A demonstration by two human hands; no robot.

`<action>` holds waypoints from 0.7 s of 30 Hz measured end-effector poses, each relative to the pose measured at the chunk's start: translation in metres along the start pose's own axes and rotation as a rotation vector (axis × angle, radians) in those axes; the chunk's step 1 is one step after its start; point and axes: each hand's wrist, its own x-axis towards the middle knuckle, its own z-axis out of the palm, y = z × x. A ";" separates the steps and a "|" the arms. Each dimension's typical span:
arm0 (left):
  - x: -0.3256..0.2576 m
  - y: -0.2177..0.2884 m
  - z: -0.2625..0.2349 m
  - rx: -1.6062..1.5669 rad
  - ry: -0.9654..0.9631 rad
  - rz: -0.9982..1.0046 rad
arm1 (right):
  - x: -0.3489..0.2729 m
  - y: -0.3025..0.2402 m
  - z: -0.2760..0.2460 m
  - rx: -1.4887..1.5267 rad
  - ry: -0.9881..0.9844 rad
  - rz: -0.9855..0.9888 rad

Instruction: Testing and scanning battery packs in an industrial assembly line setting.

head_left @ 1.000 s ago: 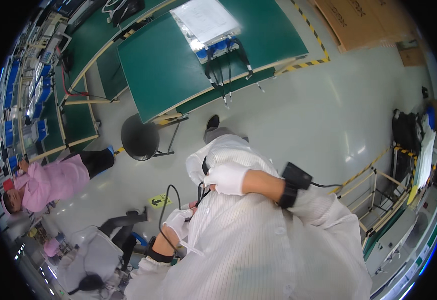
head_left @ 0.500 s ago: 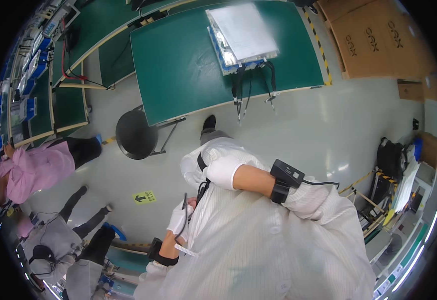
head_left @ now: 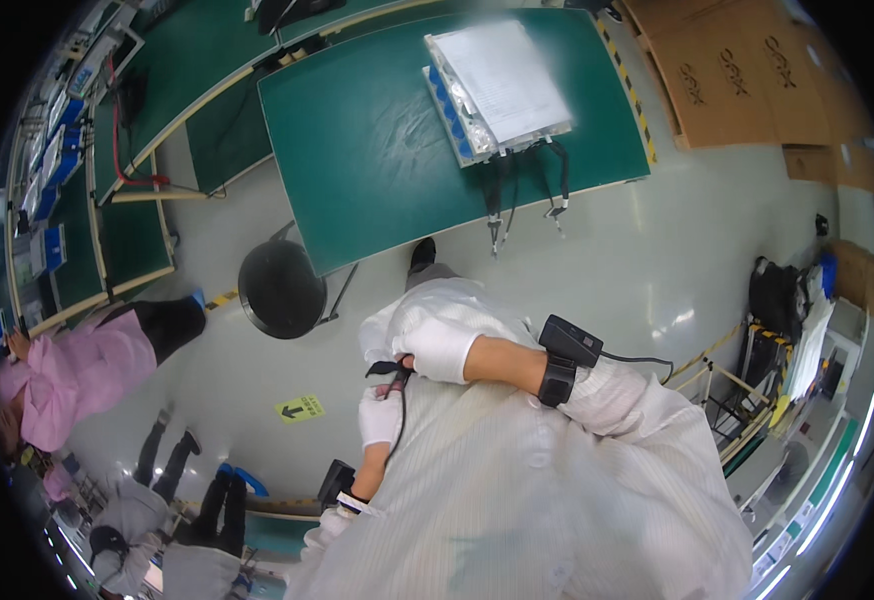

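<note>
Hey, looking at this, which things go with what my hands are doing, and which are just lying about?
In use:
- black cord, at the fingertips of the left hand and right hand

Apart from the hands:
- white papers atop a blue-edged stack on the green table
- round black stool
- cardboard boxes
- yellow floor sign

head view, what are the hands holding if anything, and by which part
A black cord, apparently by its upper end in the right hand; whether the left hand grips it too cannot be told.
</note>
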 end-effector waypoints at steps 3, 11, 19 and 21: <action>0.016 -0.012 -0.023 0.177 -0.192 0.117 | -0.007 0.010 -0.018 -0.023 0.120 0.071; 0.046 0.022 -0.078 0.765 -0.332 0.142 | -0.052 0.097 -0.063 0.356 0.802 0.371; 0.133 0.245 -0.231 0.009 0.055 0.660 | -0.050 0.163 -0.096 1.410 1.162 0.282; 0.156 0.324 -0.222 -0.894 -0.339 0.643 | -0.030 0.170 -0.114 1.333 1.247 0.341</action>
